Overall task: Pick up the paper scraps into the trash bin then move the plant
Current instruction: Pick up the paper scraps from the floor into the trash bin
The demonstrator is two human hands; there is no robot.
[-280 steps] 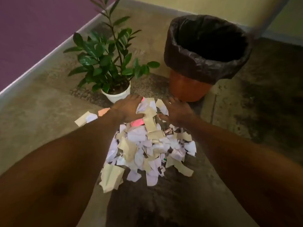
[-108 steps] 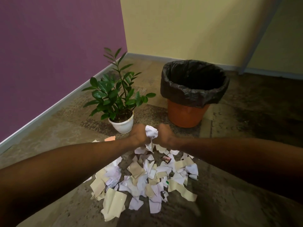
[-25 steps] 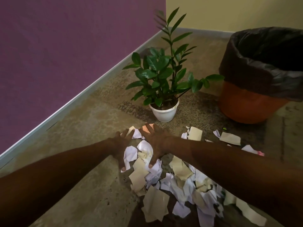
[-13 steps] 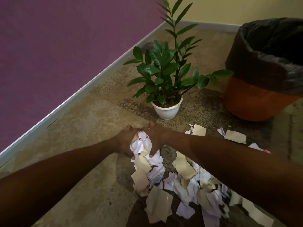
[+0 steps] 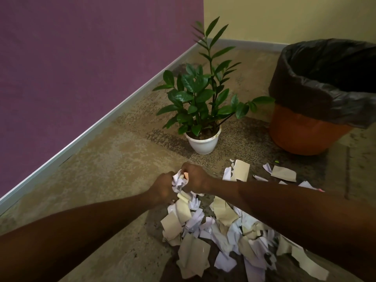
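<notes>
Hands: a bunch of paper scraps is pressed between the left hand and the right hand, both closed around it, just above the floor at the centre of the view.
Change: a second ago both hands were spread flat on the far edge of the pile; half a second ago they were drawn together; now the bunch is squeezed tight and lifted slightly clear of the heap.
Meaning: a fresh load is judged to be gathered and ready to be carried to the bin.
Pile: most of the scraps are still left on the floor, from the centre towards 5 o'clock, partly hidden under the right forearm.
Strays: a few loose pieces are scattered at 3 o'clock, between the pile and the bin.
Bin: the trash bin, lined with a black bag, is set at 2 o'clock, well apart from the hands.
Plant: the plant in its white pot is left untouched at 12 o'clock, just beyond the hands.
Progress: early, as judged; several more loads are needed before the plant is moved.
Risk: loose pieces may be dropped from under the bunch on the way.
</notes>
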